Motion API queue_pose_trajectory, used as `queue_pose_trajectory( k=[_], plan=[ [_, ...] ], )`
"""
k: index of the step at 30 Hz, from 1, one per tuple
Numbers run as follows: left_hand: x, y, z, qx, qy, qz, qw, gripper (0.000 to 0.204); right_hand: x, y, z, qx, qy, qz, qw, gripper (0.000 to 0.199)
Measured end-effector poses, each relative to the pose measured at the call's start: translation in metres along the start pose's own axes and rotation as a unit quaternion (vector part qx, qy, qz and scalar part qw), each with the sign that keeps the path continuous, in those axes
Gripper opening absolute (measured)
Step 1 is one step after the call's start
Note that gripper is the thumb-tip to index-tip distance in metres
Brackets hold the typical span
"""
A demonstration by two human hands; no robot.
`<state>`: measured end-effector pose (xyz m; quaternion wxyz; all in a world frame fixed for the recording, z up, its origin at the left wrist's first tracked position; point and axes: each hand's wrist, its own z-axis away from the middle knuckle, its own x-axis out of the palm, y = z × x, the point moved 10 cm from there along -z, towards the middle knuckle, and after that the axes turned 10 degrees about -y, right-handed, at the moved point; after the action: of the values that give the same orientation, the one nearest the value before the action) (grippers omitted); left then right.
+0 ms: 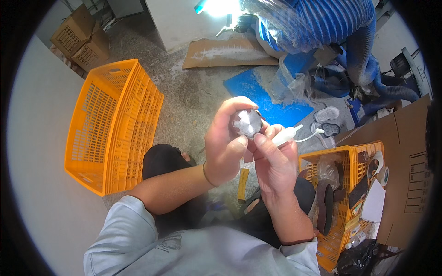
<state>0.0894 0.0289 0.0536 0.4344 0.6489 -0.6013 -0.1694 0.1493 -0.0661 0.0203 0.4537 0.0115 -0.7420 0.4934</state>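
Between the fingertips and thumb of my left hand [221, 145] is a round silver metal piece [250, 123], its shiny flat face turned up and notches along its left edge. My right hand [280, 168] is closed around a small white squeeze bottle [284, 135] with a narrow nozzle and a white cap hanging off on a thin strap. The bottle tilts up to the right, away from the metal piece. My right thumb rests at the lower edge of the metal piece. The undersides of both things are hidden by my fingers.
Stacked orange crates [149, 108] stand at left. Another orange crate [341, 230] at right carries dark sanding belts [325, 209] beside a cardboard sheet [398, 152]. Ahead are a bright lamp [221, 6], blue ribbed hose [334, 23] and blue floor sheet [290, 112]. A yellow bar [243, 184] lies below my hands.
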Motion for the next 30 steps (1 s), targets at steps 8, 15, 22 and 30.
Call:
queue_pose_trajectory(
  k=[8, 15, 22, 30],
  plan=[
    [0.003, 0.008, 0.001, 0.026, -0.020, -0.034, 0.999, 0.063, -0.007, 0.002, 0.003, -0.010, -0.002, 0.019, 1.000, 0.016],
    [0.009, 0.028, 0.003, 0.144, -0.093, -0.133, 0.976, 0.058, -0.002, 0.000, 0.002, -0.035, -0.073, 0.016, 0.997, 0.026],
    [0.005, 0.021, 0.008, 0.121, -0.080, -0.096, 0.985, 0.059, -0.007, 0.003, 0.005, -0.020, -0.047, 0.019, 0.999, 0.026],
    [0.006, 0.022, 0.004, 0.097, -0.066, -0.102, 0.988, 0.064, 0.002, -0.001, 0.002, -0.022, -0.068, 0.044, 0.996, 0.020]
  ],
)
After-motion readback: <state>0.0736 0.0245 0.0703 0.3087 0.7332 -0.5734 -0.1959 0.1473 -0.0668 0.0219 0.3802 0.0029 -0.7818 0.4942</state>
